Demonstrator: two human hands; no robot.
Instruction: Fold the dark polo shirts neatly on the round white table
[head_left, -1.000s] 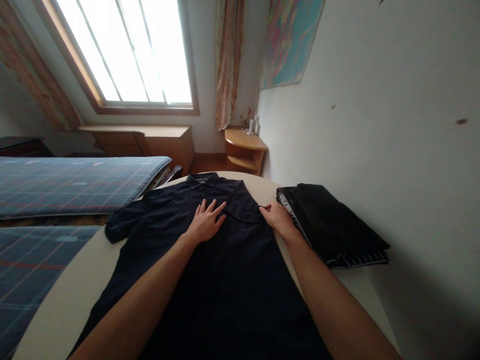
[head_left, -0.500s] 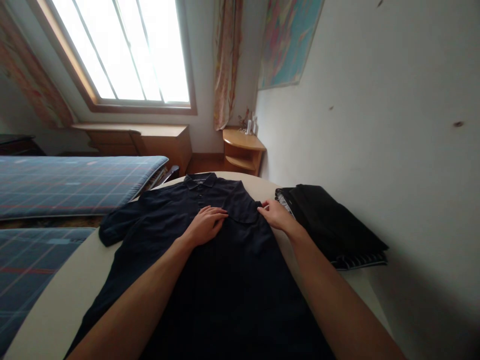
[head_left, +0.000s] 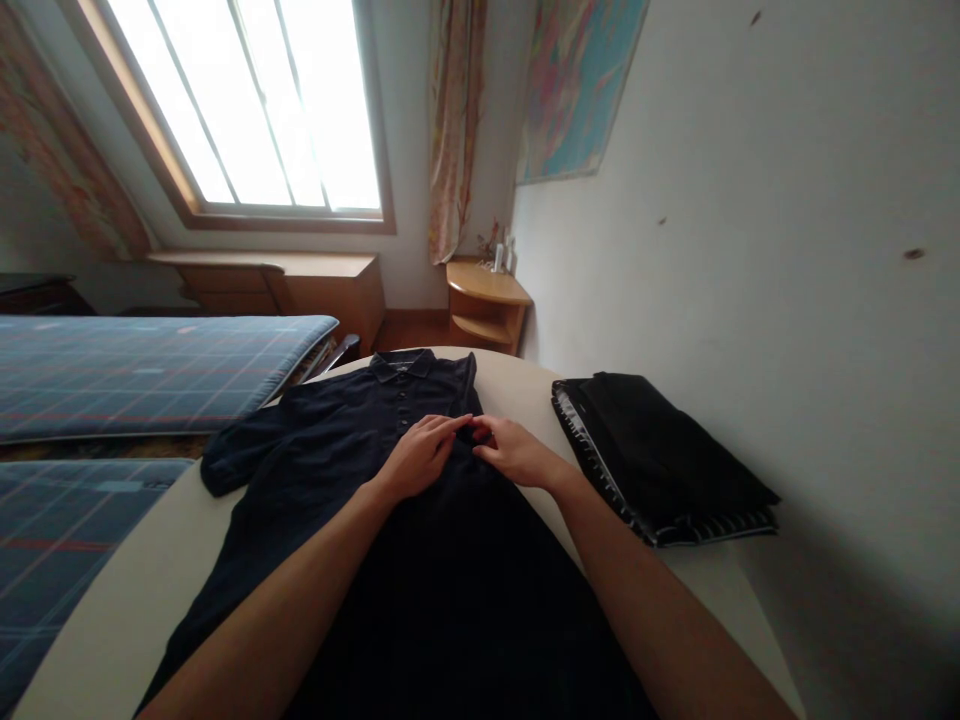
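Observation:
A dark navy polo shirt [head_left: 360, 470] lies flat on a round cream table [head_left: 127, 610], collar pointing away from me. Its right side is folded in toward the middle. My left hand [head_left: 420, 455] rests palm down on the chest of the shirt, fingers pressing the fabric. My right hand [head_left: 514, 452] pinches the folded-over right edge of the shirt, right beside my left fingertips. The shirt's left sleeve spreads out toward the table's left edge.
A stack of folded dark clothes [head_left: 660, 450] lies on the table's right, against the white wall. Two beds with plaid mattresses [head_left: 142, 365] stand to the left. A wooden desk [head_left: 300, 280] and corner shelf [head_left: 484, 295] sit below the window.
My right hand has carried the shirt's right edge inward from the table's right side to the middle, folding that side over. My left hand stayed on the chest, fingers curling slightly.

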